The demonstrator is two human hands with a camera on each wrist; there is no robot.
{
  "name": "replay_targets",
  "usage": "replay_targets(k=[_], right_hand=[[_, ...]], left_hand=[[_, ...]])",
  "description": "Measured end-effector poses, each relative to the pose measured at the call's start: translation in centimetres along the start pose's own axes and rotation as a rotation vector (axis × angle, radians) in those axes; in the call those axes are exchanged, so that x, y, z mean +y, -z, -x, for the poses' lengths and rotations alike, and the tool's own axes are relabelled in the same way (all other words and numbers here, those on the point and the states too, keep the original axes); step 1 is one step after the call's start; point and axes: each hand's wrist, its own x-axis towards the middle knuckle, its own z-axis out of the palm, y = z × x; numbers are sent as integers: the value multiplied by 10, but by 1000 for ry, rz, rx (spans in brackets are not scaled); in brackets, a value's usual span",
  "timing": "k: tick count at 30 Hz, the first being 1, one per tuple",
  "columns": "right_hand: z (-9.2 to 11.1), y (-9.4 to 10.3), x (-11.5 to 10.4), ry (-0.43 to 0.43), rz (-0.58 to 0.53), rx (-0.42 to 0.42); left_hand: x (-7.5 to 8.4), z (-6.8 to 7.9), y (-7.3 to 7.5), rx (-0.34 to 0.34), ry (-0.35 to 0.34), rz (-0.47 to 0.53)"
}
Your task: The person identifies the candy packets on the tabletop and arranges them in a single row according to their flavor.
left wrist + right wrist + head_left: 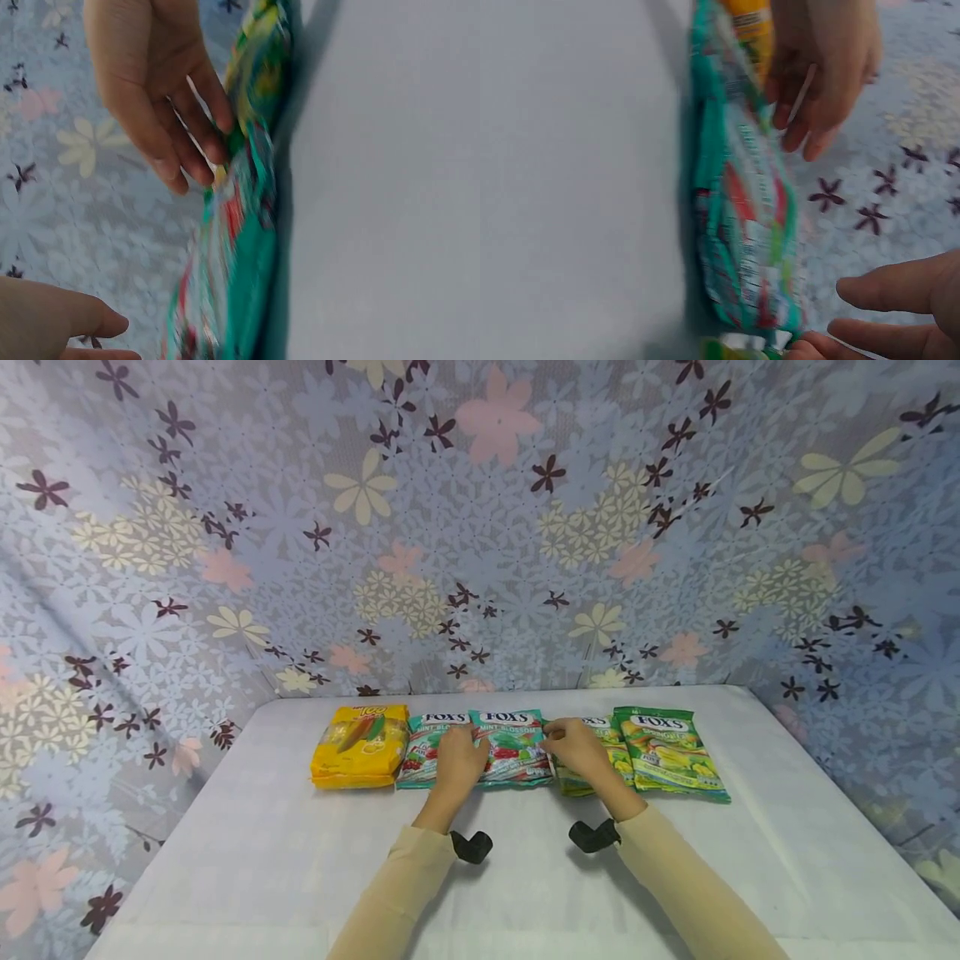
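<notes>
Two teal Fox's Mint Blossom candy bags lie side by side. My left hand (459, 758) hovers over the place where the left mint bag (417, 760) meets the right mint bag (513, 750), its thumb and fingers apart. My right hand (579, 746) is at the right edge of the right mint bag, over a yellow-green Fox's bag (619, 758) that it partly hides. In the right wrist view, the fingers (885, 289) of that hand are spread, the lower fingertips right at the mint bag's end. Neither hand grips a bag.
At the left end of the row lies a yellow candy bag (362, 747). A green Fox's bag (671, 753) with yellow fruit pictures lies at the right end, slightly slanted. All rest on a white-covered table (525, 893), with flowered cloth (480, 527) behind and at the sides.
</notes>
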Motion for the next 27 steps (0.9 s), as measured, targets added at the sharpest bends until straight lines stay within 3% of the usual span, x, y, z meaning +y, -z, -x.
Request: replay_targets(k=[5,7,12,16,21,27], right_hand=[[9,19,5,-17,-125,-4],[13,27,9,-27,-129,9],[27,48,23,-57,-125,24],[34,62,31,-96,-106,22],[35,69,34,-109,-82,18],[34,67,40,-121,-59,-11]], left_hand=[[16,3,-3,-1,-42,54],[22,4,-5,-8,-62,73],[33,10,-11,-70,-72,233],[41,14,-17,-150,-27,332],[48,18,-30,-313,47,424],[51,22,-41,-362,165,517]])
